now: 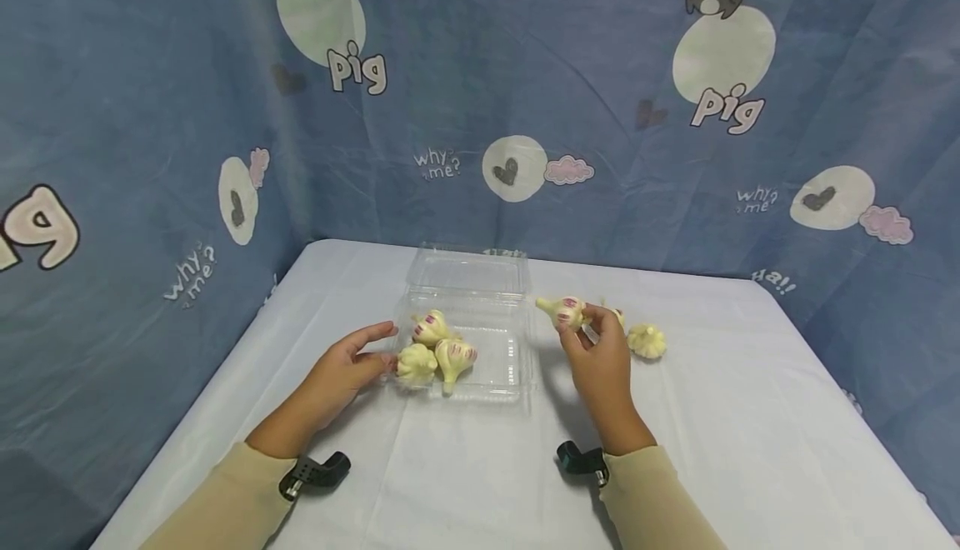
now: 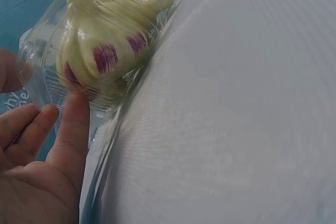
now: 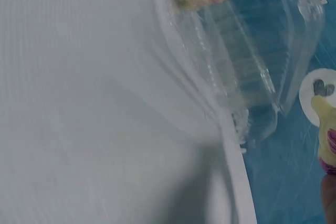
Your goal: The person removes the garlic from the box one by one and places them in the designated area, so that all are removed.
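A clear plastic clamshell box (image 1: 491,346) lies with its lid (image 1: 468,273) folded back. Three garlic bulbs (image 1: 455,357), pale yellow with some purple streaks, sit in its left part. My left hand (image 1: 337,379) is at the box's left side, fingertips right at the wall; the left wrist view shows its fingers (image 2: 71,135) fairly straight there, close to a garlic bulb (image 2: 100,51) behind the plastic. To the right of the box, my right hand (image 1: 603,367) pinches another garlic bulb (image 1: 566,312) above the table, its stem pointing left.
A garlic bulb (image 1: 647,341) rests on the white table (image 1: 735,417) to the right of my right hand. One more garlic bulb (image 1: 618,316) is partly hidden behind that hand. A blue printed cloth (image 1: 600,75) hangs behind the table and along its sides.
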Action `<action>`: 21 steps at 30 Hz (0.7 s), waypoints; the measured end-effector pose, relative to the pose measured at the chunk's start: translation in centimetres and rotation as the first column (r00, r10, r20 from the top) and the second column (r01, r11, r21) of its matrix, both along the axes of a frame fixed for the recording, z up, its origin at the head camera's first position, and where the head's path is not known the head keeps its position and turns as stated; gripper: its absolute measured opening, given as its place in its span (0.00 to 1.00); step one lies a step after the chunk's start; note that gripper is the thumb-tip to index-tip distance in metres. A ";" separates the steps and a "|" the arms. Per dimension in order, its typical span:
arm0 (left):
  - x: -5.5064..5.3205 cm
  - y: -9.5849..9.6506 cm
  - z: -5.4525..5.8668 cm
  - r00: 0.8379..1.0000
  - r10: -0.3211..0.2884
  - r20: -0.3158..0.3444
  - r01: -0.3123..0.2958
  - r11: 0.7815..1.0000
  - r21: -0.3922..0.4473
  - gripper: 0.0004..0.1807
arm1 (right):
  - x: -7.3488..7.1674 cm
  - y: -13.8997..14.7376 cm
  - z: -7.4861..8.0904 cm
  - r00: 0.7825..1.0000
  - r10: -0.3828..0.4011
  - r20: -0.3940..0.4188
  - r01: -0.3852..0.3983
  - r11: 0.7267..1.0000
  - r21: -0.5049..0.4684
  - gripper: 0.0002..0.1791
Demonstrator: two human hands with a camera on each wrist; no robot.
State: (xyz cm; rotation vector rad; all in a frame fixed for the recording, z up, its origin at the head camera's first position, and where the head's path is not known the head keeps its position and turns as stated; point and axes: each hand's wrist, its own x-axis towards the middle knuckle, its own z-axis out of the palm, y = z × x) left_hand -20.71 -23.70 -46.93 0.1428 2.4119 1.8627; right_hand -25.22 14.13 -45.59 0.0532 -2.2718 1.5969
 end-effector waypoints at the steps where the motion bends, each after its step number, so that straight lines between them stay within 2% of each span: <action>1: 0.0 0.0 0.1 1.000 -0.002 -0.001 0.002 1.000 0.000 0.33 | 0.0 0.2 0.0 1.000 -0.005 0.000 0.005 1.000 0.003 0.26; 11: -0.1 0.0 0.1 1.000 0.013 0.006 -0.013 0.999 -0.031 0.32 | 0.0 2.7 0.2 0.999 -0.032 0.025 0.032 0.999 -0.002 0.29; 21: -0.2 -0.1 -0.1 1.000 0.021 0.022 -0.020 0.999 -0.030 0.32 | 0.0 4.5 0.3 0.995 -0.086 -0.053 0.093 0.982 0.164 0.30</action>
